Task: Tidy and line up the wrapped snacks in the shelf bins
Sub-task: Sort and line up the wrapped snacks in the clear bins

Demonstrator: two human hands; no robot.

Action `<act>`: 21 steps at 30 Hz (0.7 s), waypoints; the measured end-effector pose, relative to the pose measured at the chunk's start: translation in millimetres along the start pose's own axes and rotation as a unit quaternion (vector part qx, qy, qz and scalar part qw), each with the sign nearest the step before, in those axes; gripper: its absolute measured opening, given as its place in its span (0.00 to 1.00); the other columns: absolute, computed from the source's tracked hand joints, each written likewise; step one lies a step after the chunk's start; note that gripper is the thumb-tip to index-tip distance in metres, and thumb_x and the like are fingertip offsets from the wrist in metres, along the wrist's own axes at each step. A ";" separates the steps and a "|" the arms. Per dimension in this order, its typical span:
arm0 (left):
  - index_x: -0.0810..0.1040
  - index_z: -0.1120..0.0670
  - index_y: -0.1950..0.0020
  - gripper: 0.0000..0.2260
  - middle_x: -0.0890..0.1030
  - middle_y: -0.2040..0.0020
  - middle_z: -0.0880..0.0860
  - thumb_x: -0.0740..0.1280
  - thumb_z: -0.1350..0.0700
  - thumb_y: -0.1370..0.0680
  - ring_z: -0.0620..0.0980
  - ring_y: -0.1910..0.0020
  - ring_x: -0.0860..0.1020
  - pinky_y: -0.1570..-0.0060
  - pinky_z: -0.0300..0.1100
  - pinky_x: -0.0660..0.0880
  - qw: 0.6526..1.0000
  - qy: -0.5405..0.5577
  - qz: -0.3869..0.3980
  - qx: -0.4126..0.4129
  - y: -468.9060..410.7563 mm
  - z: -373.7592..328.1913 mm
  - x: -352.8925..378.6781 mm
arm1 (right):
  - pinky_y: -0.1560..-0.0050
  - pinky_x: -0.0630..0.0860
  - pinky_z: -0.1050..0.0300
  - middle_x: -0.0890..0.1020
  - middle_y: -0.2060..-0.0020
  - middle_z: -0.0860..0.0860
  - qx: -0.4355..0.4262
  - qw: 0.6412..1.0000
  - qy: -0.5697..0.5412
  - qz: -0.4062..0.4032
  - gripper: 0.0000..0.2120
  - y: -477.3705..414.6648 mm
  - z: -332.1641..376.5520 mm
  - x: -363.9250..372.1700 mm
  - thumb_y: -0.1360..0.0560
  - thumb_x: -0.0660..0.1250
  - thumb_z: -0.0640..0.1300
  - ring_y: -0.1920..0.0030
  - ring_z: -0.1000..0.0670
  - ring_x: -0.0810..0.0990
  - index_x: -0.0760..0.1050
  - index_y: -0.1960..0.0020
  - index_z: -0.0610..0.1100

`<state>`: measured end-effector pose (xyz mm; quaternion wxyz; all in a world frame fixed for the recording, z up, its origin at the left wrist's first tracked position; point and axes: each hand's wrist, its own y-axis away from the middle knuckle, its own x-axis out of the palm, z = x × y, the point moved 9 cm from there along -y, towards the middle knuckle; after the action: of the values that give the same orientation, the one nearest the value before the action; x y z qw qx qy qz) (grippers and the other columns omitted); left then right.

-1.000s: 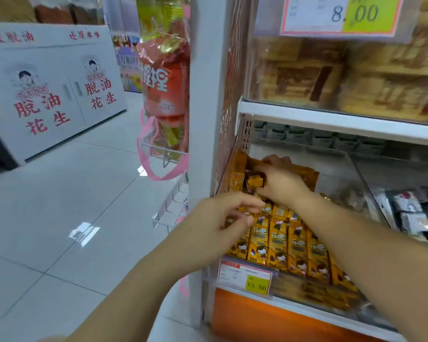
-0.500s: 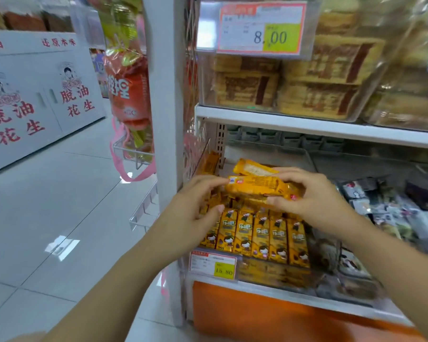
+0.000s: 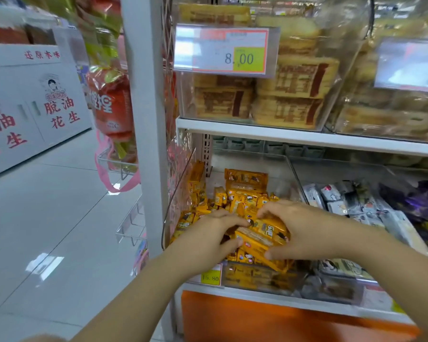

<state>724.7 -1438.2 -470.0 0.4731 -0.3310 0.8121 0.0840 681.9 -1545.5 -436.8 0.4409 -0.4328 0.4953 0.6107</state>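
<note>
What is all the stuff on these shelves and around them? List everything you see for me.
orange snack packs: many, orange-yellow, loose in the left clear bin on the lower shelf
held bundle: one, several orange packs together, over the bin's front
grey-white snacks: many, next bin to the right
purple packs: several, far right, blurred
tan packs: many, tan and brown, upper shelf bins
8.00 price tag: one, white and yellow-green, on the upper bin
15.80 price tag: one, yellow, on the lower bin's front
red bag: one, hanging left of the shelf post
white cabinet: one, red lettering, across the aisle
left hand: grips the bundle's left end
right hand: grips its right end
</note>
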 end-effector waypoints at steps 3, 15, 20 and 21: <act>0.73 0.44 0.33 0.18 0.72 0.44 0.40 0.67 0.50 0.23 0.39 0.46 0.72 0.45 0.32 0.69 1.000 0.021 -0.007 0.004 -8.2 -4.1 1.0 | 0.41 0.69 0.56 0.68 0.40 0.58 0.001 0.998 0.058 -0.012 0.31 -2.9 -0.1 -1.2 0.32 0.67 0.64 0.41 0.54 0.69 0.60 0.33 0.61; 0.75 0.39 0.43 0.12 0.78 0.47 0.37 0.68 0.53 0.23 0.33 0.49 0.77 0.45 0.35 0.75 0.985 0.155 -0.063 -0.039 5.1 13.0 -50.4 | 0.31 0.60 0.57 0.60 0.28 0.58 -0.004 0.998 0.009 0.063 0.43 -20.7 5.5 -8.9 0.33 0.72 0.60 0.30 0.54 0.61 0.51 0.26 0.60; 0.77 0.39 0.48 0.11 0.81 0.50 0.39 0.66 0.57 0.22 0.34 0.51 0.78 0.51 0.28 0.74 0.979 0.193 -0.030 -0.062 28.2 23.2 -57.9 | 0.35 0.67 0.55 0.72 0.33 0.52 -0.077 0.996 -0.014 -0.049 0.23 -87.2 38.6 -22.6 0.25 0.67 0.50 0.35 0.52 0.70 0.68 0.31 0.53; 0.77 0.39 0.49 0.11 0.81 0.50 0.40 0.66 0.57 0.22 0.35 0.50 0.79 0.51 0.29 0.74 0.978 0.198 -0.019 -0.069 33.0 26.0 -58.4 | 0.37 0.69 0.56 0.74 0.35 0.51 -0.084 0.996 -0.001 -0.033 0.20 -100.7 42.9 -18.2 0.23 0.65 0.47 0.38 0.53 0.72 0.69 0.32 0.52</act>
<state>742.3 -1374.4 -441.7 0.2806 -0.3883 0.8755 0.0635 779.6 -1493.0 -436.0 0.4236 -0.4839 0.4268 0.6358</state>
